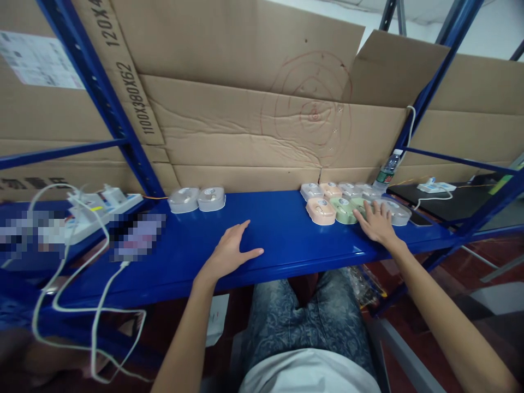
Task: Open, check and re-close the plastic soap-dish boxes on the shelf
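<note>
My left hand (231, 251) is above the blue shelf, thumb and fingers apart, with nothing in it. At the right, my right hand (376, 221) reaches over a cluster of small rounded cases with clear lids, its fingers spread. Its fingertips are at a green case (359, 206) partly hidden behind them; whether they touch it I cannot tell. Just left of that are another green case (345, 210) and a pink case (321, 211). A whitish case (399, 213) lies right of the hand. Behind stand a second pink case (331, 190) and several pale ones.
Two pale cases (212, 198) stand at the back left of the blue shelf (270, 218). A phone (139, 237) on a white cable and a power strip (106, 213) are at the left. A water bottle (388, 170) leans at the back right. Cardboard (229, 120) forms the back.
</note>
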Demonstrator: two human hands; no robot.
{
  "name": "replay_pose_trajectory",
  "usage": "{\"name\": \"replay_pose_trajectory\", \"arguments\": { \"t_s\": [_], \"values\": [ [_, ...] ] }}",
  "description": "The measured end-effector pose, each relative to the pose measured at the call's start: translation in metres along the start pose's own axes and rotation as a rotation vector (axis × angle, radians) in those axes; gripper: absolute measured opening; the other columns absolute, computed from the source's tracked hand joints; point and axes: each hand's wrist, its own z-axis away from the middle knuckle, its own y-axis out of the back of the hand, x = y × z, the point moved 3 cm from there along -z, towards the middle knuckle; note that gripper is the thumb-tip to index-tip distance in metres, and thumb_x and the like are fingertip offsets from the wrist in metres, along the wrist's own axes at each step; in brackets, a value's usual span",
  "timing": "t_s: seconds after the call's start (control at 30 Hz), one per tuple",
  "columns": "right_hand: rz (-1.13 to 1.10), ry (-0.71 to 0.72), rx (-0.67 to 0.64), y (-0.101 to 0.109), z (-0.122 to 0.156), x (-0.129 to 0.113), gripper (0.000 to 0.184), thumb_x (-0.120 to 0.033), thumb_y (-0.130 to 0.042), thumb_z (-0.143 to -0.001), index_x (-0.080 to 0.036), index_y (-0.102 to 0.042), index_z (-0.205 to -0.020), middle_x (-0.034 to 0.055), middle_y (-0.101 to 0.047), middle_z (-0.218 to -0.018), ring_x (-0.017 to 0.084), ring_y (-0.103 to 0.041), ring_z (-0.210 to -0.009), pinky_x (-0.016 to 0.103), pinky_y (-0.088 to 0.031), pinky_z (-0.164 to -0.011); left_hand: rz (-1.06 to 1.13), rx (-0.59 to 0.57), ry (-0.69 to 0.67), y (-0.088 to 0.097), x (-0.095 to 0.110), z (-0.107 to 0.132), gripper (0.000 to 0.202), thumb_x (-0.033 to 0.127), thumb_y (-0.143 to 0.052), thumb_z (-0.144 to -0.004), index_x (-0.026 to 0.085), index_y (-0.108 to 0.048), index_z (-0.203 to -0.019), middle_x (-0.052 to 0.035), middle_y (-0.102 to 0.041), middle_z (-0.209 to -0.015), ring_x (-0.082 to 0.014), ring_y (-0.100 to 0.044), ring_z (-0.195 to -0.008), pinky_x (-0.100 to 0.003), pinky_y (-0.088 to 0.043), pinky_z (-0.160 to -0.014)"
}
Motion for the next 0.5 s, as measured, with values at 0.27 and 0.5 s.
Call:
{"name": "replay_pose_trajectory", "arguments": {
  "t_s": [0.27,0.5],
  "values": [
    [-0.047,-0.166,0.115,0.017,-0.002,0.065,0.098,-0.080,-0.014,-0.100,-0.011,-0.041,-0.164,0.0282,-0.025,-0.174,0.056,-0.017,-0.160,0.078,-0.016,-0.123,-0.008,-0.010,0.000,0.000,0.000,0.000,0.102,0.074,-0.073,-0.086,0.022,-0.036,-0.166,-0.0194,-0.043,-0.167,-0.0423,-0.033,-0.158,-0.060,-0.035,-0.124],
    [-0.069,-0.194,0.036,-0.003,-0.017,0.071,0.097,-0.078,-0.015,-0.099,-0.010,-0.041,-0.163,0.0289,-0.023,-0.173,0.057,-0.016,-0.159,0.074,-0.021,-0.122,-0.035,-0.013,0.005,-0.001,-0.001,0.000,0.101,0.073,-0.072,-0.087,0.023,-0.035,-0.166,-0.0181,-0.042,-0.168,-0.0400,-0.032,-0.159,-0.058,-0.034,-0.126]
  ]
}}
